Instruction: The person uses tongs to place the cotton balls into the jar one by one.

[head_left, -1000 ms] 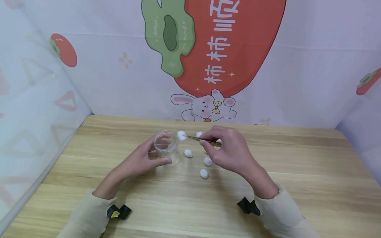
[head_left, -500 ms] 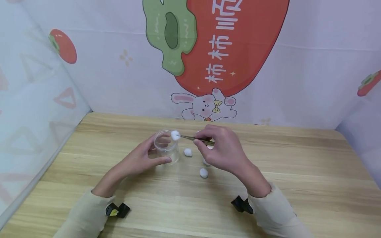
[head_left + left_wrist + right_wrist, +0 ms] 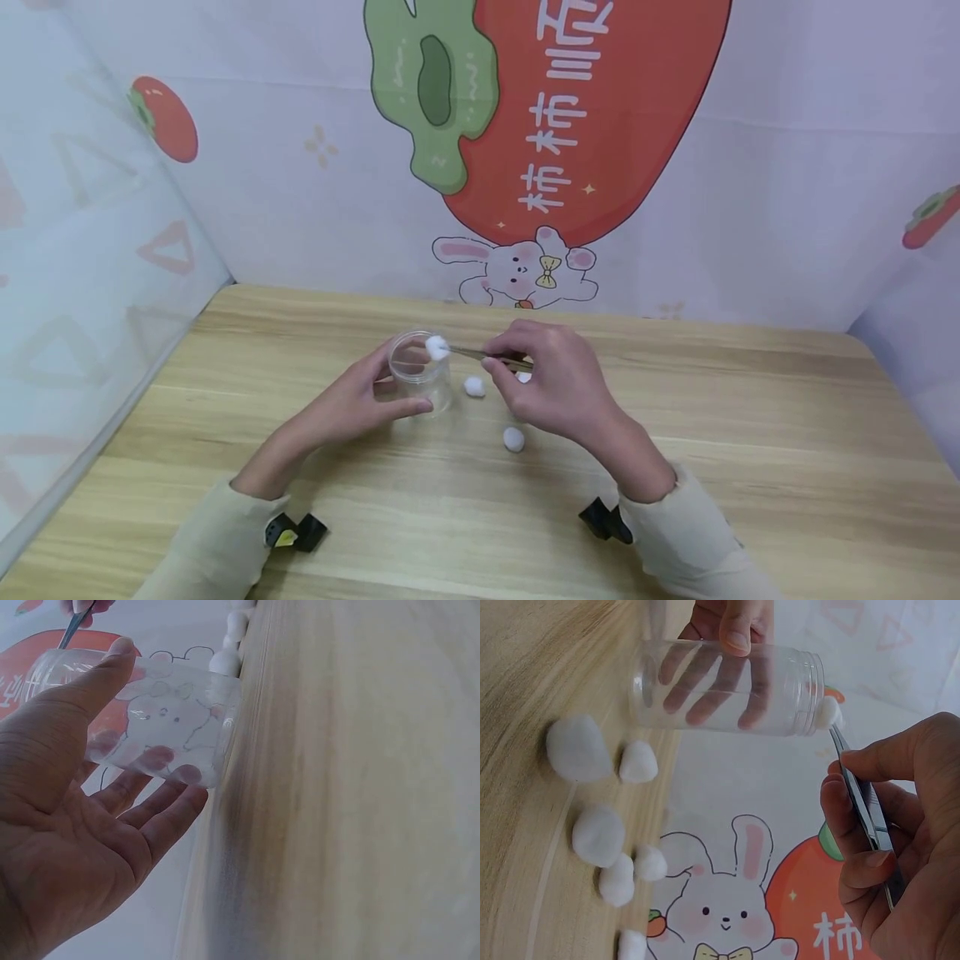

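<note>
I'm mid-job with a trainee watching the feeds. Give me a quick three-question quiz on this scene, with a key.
1. Which hand holds the clear jar?
2. Multiple choice: where is the cotton ball pinched in the tweezers? A) at the jar's bottom; B) at the jar's mouth; C) under the jar's base.
3. Count: in the right wrist view, how many loose cotton balls show on the table, whole or in part?

Key: 1. The left hand. 2. B. 3. Six.

"柿柿顺" (image 3: 557, 122) stands on the printed persimmon (image 3: 645, 117).
</note>
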Demonstrator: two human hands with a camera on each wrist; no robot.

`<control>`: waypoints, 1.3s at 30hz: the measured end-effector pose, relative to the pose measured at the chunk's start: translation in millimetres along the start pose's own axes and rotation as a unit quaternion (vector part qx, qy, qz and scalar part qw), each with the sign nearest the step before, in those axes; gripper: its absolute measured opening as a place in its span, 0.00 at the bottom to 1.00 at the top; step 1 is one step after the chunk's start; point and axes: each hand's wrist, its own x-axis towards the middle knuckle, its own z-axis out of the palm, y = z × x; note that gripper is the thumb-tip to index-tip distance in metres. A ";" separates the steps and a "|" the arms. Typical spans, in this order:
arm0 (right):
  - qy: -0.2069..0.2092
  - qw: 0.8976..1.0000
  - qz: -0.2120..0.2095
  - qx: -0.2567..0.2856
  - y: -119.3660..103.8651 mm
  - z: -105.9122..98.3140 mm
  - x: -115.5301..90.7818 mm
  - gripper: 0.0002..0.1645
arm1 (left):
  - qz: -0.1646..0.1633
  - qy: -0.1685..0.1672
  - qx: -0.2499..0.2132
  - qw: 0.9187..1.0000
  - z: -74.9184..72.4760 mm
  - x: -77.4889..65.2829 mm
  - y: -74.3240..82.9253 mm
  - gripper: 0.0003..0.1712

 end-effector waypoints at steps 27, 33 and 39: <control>0.012 1.000 -0.021 -0.004 -3.5 3.8 -2.1 0.06 | -0.004 -0.001 -0.006 1.000 0.1 -2.2 2.6 0.43; 0.019 1.000 -0.019 -0.004 -3.2 2.7 -2.3 0.06 | 0.004 0.000 0.002 1.000 0.1 -0.5 1.1 0.44; 0.013 1.000 -0.013 0.009 -2.5 2.7 -3.6 0.07 | -0.003 0.004 -0.008 1.000 0.4 -2.3 -0.5 0.44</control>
